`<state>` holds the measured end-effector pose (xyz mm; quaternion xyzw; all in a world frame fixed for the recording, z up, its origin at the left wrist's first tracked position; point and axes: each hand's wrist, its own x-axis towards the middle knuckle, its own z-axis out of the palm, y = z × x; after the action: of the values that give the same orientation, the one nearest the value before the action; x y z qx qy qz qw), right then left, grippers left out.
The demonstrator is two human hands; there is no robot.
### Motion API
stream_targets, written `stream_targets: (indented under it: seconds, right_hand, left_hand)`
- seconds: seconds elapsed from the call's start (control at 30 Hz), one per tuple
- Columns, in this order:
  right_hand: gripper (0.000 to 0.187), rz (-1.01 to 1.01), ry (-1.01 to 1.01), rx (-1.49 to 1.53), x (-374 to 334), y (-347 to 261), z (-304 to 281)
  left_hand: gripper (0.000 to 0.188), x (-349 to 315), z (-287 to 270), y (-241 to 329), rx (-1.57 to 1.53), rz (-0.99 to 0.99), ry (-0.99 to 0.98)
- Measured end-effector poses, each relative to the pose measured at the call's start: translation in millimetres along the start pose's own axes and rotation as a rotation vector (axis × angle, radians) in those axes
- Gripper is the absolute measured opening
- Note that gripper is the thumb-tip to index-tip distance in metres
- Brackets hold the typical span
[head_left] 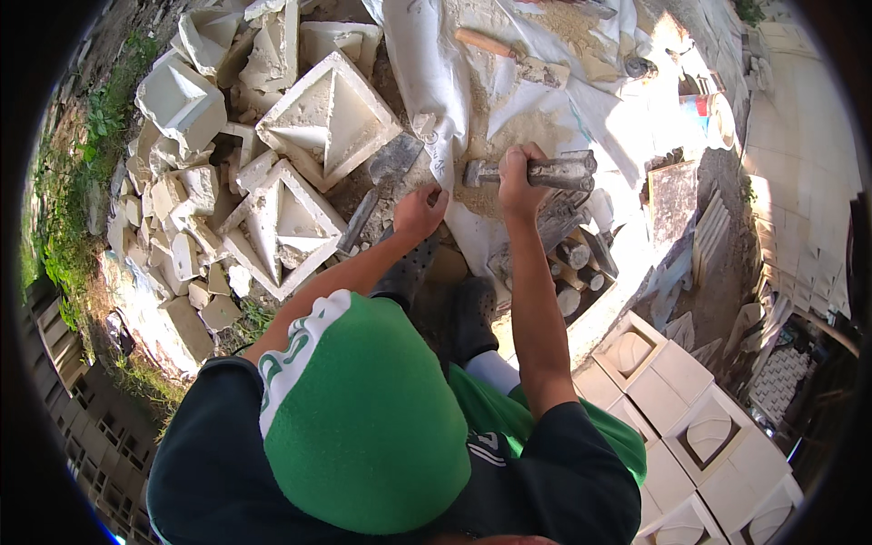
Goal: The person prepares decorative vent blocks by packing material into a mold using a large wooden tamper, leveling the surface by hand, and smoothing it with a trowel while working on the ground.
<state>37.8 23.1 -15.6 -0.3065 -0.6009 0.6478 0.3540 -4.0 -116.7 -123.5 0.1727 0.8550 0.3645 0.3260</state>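
My right hand (521, 184) is wrapped round a grey, dust-crusted tool (565, 173) held level, with a thick rounded part on one side and a narrower end on the other. Its exact kind cannot be made out. To the left, my left hand (421, 213) has its fingers curled together beside the lower tip of a white sack (427, 82). What those fingers hold, if anything, is hidden. Just beyond that hand lies a flat grey blade (397, 158), with a dark bar (360, 221) near it.
Square cast blocks with pyramid-shaped hollows (352, 118) and broken pieces (186, 204) are heaped at left. A wooden-handled tool (488, 43) lies on the sheeting. Short cylinders (569, 298) sit right of my shoes. Pale hollow blocks (674, 391) stand at lower right.
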Motion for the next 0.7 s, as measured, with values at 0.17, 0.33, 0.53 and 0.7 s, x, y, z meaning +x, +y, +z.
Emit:
stream_targets:
  seconds: [0.17,0.33,0.53,0.7]
  right_hand:
    - [0.026,0.006,-0.059,-0.009,12.5,-75.5,9.5]
    - [0.029,-0.054,-0.013,0.14,2.9,-141.3,20.3]
    - [0.02,0.051,-0.102,0.052,-0.1,8.2,-1.1]
    - [0.023,-0.038,0.079,0.054,-4.5,-37.3,3.6]
  left_hand:
    - [0.032,-8.0,0.9,-3.9,0.006,-0.015,0.006]
    - [0.031,-4.9,1.5,-4.1,0.012,-0.024,0.005]
    - [0.032,-4.7,2.0,-4.1,-0.028,0.021,-0.002]
    - [0.038,8.7,5.6,3.5,-0.046,0.039,-0.069]
